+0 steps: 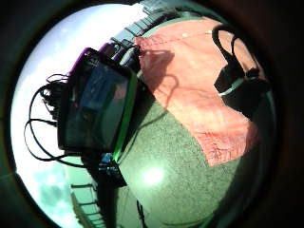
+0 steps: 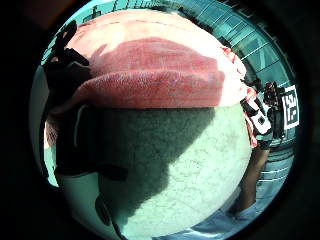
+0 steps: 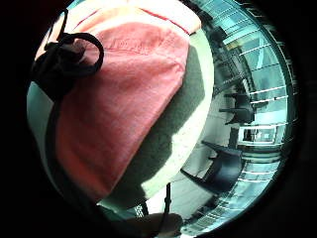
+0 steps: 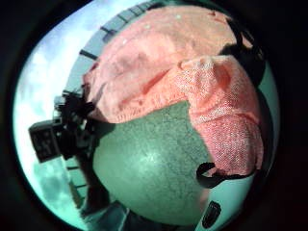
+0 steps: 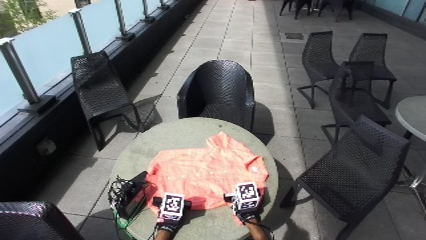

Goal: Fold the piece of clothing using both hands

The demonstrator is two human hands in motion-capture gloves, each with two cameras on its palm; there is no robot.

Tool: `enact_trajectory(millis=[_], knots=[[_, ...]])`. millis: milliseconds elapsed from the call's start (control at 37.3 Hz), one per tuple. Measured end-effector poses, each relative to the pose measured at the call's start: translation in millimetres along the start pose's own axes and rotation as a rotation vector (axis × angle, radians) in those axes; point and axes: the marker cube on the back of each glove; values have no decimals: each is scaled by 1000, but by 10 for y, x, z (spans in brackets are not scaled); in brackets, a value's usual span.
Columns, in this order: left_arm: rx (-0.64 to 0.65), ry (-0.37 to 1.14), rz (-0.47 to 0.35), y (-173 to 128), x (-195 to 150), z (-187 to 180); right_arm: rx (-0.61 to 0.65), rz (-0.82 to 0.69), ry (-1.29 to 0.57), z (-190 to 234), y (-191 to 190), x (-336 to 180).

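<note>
Your work surface is a round grey table (image 5: 180,132) on a paved terrace, with black woven chairs (image 5: 218,92) standing around it. The orange-pink shirt (image 5: 206,172) lies spread flat on the half of the table nearest you, collar end pointing away; its near hem runs under both of your hands. Beside the shirt, at your left on the table edge, sits a black device with tangled cables (image 5: 130,192); the left little finger side palm view alone shows it close, as a dark screen-like panel (image 1: 97,107) standing next to the cloth. Your left hand (image 5: 170,214) and right hand (image 5: 245,204) are both at the near hem, well apart. The outside view does not show the fingers of either hand. The right thumb side palm view shows what it cannot: a fold of the fabric (image 4: 226,120) raised off the table and bunched close to the right palm. You cannot tell from any view whether the fingers pinch the cloth.
</note>
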Motion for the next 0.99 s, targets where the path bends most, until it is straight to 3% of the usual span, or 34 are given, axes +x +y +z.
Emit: enact_trajectory(millis=[134, 188, 322, 402, 482, 563, 750, 884, 991], knots=[[309, 30, 38, -207, -2, -220, 72, -146, 36, -117, 30, 53], [336, 64, 62, -165, -33, -339, 26, -198, -2, -269, 128, 71], [-31, 251, 173, 440, -68, -679, -240, -331, -121, -824, 411, 170], [-115, 310, 226, 463, -154, -1015, -357, -378, -168, -1161, 311, 236], [-144, 284, 223, 192, -229, -1299, -369, -344, -166, -1349, -91, 268], [-139, 207, 159, -292, -278, -1412, -320, -270, -127, -1478, -607, 216], [-210, 17, 33, -1322, -280, -976, -358, -87, 204, -1920, -1141, -51], [-282, -2, 11, -1290, -253, -1086, -253, -74, 262, -1561, -1635, -235], [-277, 20, -37, -1261, -297, -968, -272, -7, 270, -1317, -1789, -280]])
